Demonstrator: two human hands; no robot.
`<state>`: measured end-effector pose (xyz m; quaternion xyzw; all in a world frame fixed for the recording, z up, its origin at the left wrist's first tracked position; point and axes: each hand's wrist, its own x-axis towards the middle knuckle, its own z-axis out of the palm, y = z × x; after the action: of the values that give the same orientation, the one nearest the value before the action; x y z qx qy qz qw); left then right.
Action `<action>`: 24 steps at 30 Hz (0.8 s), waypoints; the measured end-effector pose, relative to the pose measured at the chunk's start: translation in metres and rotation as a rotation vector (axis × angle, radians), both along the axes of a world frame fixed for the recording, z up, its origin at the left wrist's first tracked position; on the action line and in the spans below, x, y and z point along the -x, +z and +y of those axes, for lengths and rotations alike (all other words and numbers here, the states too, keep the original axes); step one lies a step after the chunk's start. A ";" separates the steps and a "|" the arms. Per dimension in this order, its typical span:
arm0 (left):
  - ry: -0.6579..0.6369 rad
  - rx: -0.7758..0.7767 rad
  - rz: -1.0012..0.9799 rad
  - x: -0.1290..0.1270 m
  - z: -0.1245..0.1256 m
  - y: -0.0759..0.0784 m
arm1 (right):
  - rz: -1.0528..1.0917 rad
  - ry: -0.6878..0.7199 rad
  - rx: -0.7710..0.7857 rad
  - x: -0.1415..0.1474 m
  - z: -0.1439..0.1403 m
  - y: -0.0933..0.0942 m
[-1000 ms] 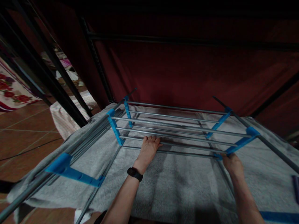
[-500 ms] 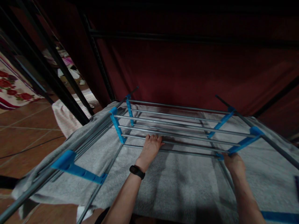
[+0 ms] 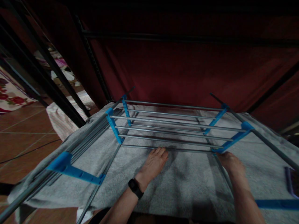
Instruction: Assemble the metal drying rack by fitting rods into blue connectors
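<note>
Head view. A drying rack point(image 3: 168, 130) of grey metal rods and blue plastic brackets stands in front of a dark red curtain point(image 3: 187, 68). A grey towel point(image 3: 187, 183) lies spread flat across the rack's lower level, beneath the raised set of rods, and reaches from the left side rail to the right side rail.

The left hand point(image 3: 153, 165) rests palm down on the towel, just below the nearest rod of the raised set. Its fingers are extended and lie flat on the cloth, tips near that rod; they grip nothing. A black watch point(image 3: 135, 188) sits on the left wrist.

The right hand point(image 3: 230, 163) lies on the towel at the near right corner of the raised set, just beside the lower end of a blue bracket point(image 3: 231, 140). Its fingertips are hidden under the bracket and rod, so it cannot be told whether they are curled around anything.

To the left, a tiled floor point(image 3: 21, 137) is visible, with a striped cloth point(image 3: 63, 119) lying on it and a flowered rug point(image 3: 11, 93) beyond. Black frame bars point(image 3: 46, 62) cross the upper left.
</note>
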<state>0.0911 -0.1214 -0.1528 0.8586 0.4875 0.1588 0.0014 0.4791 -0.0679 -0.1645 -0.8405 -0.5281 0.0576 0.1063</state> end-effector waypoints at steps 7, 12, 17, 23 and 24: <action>0.169 0.054 0.171 0.019 0.015 -0.024 | 0.141 0.440 0.194 0.064 -0.012 0.014; 0.222 0.058 0.228 0.026 0.028 -0.023 | 0.104 0.460 0.175 0.119 -0.010 0.019; 0.249 0.118 0.264 0.024 0.038 -0.019 | 0.012 0.484 -0.024 0.142 -0.009 0.017; 0.263 0.117 0.233 0.025 0.046 -0.009 | -0.090 0.665 0.018 0.145 -0.002 0.005; 0.256 0.113 0.223 0.026 0.046 -0.007 | -0.090 0.695 0.028 0.146 0.000 0.004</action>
<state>0.0652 -0.0749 -0.1599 0.8002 0.5982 0.0339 -0.0244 0.3328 -0.0675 -0.1602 -0.6138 -0.7859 0.0605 0.0452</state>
